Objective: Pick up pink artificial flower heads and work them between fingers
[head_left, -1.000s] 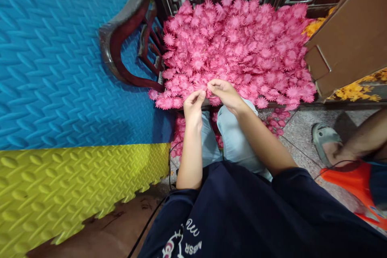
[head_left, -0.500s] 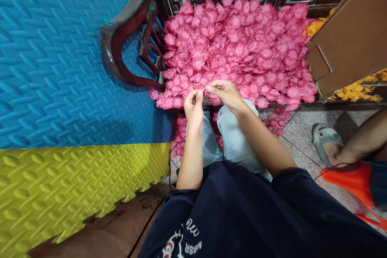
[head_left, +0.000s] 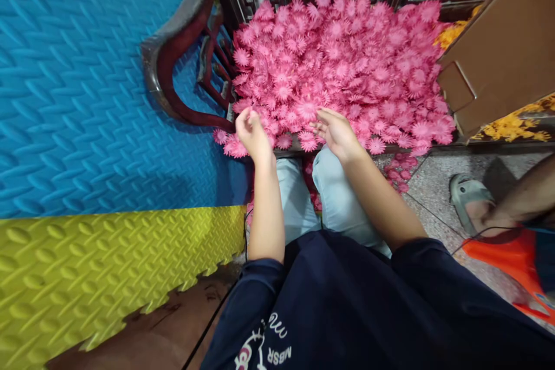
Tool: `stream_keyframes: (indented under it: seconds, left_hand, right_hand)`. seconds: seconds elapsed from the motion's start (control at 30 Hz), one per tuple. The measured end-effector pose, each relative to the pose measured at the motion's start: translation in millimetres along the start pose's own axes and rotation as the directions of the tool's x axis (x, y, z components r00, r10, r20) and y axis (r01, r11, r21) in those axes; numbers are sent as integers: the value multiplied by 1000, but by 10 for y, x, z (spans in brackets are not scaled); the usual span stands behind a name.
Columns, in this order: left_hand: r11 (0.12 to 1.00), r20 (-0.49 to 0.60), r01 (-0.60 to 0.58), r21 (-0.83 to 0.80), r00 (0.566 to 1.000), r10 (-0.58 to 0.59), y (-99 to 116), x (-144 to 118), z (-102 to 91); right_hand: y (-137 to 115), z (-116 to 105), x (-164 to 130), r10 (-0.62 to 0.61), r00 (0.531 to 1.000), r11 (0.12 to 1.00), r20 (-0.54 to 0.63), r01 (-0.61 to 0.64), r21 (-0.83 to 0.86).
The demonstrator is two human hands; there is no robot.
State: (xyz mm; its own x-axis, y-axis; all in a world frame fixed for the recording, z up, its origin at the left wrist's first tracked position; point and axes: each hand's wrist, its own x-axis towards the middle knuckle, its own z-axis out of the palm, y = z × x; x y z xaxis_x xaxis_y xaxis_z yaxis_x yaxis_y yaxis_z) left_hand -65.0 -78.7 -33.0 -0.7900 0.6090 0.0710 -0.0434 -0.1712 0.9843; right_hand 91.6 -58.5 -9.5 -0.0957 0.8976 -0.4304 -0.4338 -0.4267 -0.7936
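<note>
A large heap of pink artificial flower heads [head_left: 364, 63] spreads over a dark wooden seat in front of me. My left hand [head_left: 254, 134] is over the heap's near left edge, thumb and fingers pinched together. Whatever is in that pinch is too small or hidden to name. To the right, my right hand [head_left: 340, 132] is above the front of the heap with its fingers apart and nothing in them. A pale pink flower head [head_left: 307, 110] is just left of those fingertips; I cannot tell whether it rests on the heap.
A curved wooden armrest [head_left: 169, 87] stands left of the heap, before blue and yellow foam mats [head_left: 87, 92]. At right, a brown cardboard box [head_left: 498, 46] leans by yellow flowers [head_left: 514, 127]. Another person's sandalled foot [head_left: 472, 205] is at far right. More pink flowers [head_left: 396, 172] lie below the seat.
My hands were close together, fingertips nearly meeting. Now they are apart: the left has moved left and up, and the right has moved slightly right, its fingers spread.
</note>
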Motion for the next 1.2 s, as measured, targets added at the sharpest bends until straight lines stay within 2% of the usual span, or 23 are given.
stream_keyframes:
  seconds: [0.07,0.13,0.2,0.27,0.33,0.5,0.63,0.83,1.1,1.2]
  left_hand:
    - [994,102,47,98,993,-58,-12,-6,137]
    - [988,176,-77,136,983,53,19,-126,220]
    - [965,280,-219,145,944,173,74,-310,237]
    - [946,404,-283,156,893,200,122,-481,212]
    - [926,465,-325,191,861,206,143,-586,182]
    - [890,455,-375,258,860,231,120,-592,156]
    - [899,416,-353,258,881,226,96,-562,150]
    - [916,405,-325,237,890,211,54,-543,118]
    - [936,417,-295,194,888,193,42,-542,90]
    - [972,409,-199,122,903,134,24,-561,94]
  right_hand:
    - [3,1,-1,-1,1000,1000,2,1,7]
    - [6,1,-6,-2,1000,1000,8,2,8]
    - [7,2,-16,-4,1000,1000,19,4,2]
    - [8,7,-30,-10,1000,1000,22,11,-3]
    - [9,9,-45,-19,999,1000,45,19,1]
    - [17,-9,-54,13,986,1000,168,-8,-27]
    - [30,-37,-26,48,976,998,212,-36,-60]
    - [7,-44,-47,130,949,991,288,-115,-67]
    - [-18,6,-100,126,969,992,214,-117,-51]
    - [-8,17,-85,106,982,994,156,-105,-13]
